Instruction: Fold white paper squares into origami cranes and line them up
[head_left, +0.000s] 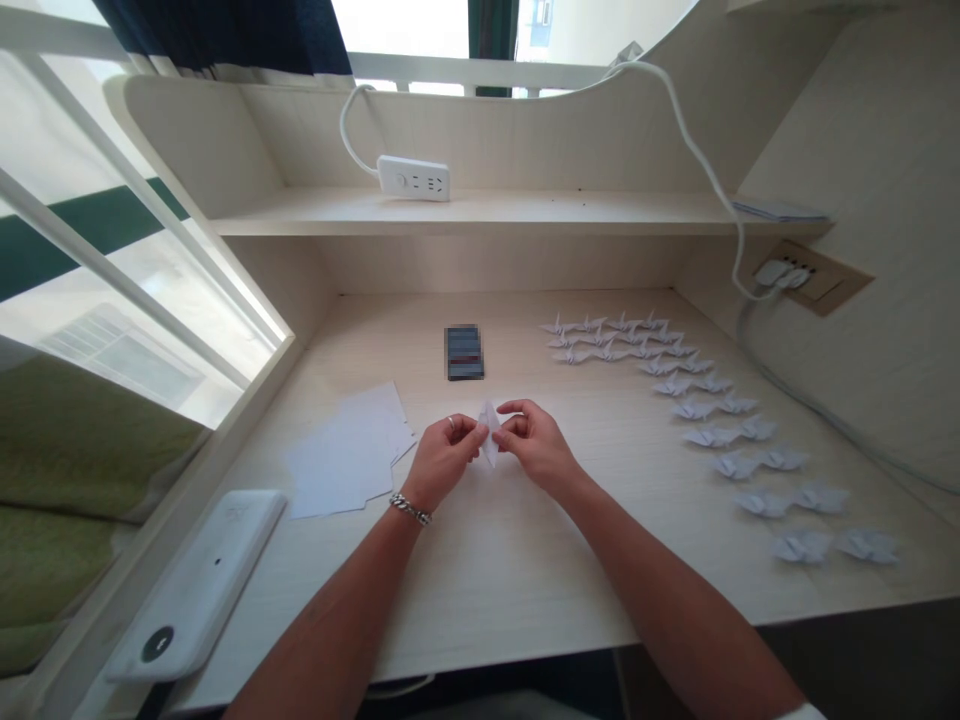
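Note:
Both hands meet over the middle of the pale wooden desk (480, 560). My left hand (442, 458), with a ring and a chain bracelet, pinches the left side of a small folded white paper piece (489, 434). My right hand (534, 442) pinches its right side. The piece is held just above the desk, partly hidden by my fingers. A loose stack of white paper sheets (346, 452) lies just left of my left hand.
Several folded white paper cranes (709, 436) lie in rows across the right side. A dark phone (463, 352) lies beyond my hands. A white flat device (196, 585) sits at the front left. A power strip (414, 177) rests on the shelf, its cable running to a wall socket (787, 274).

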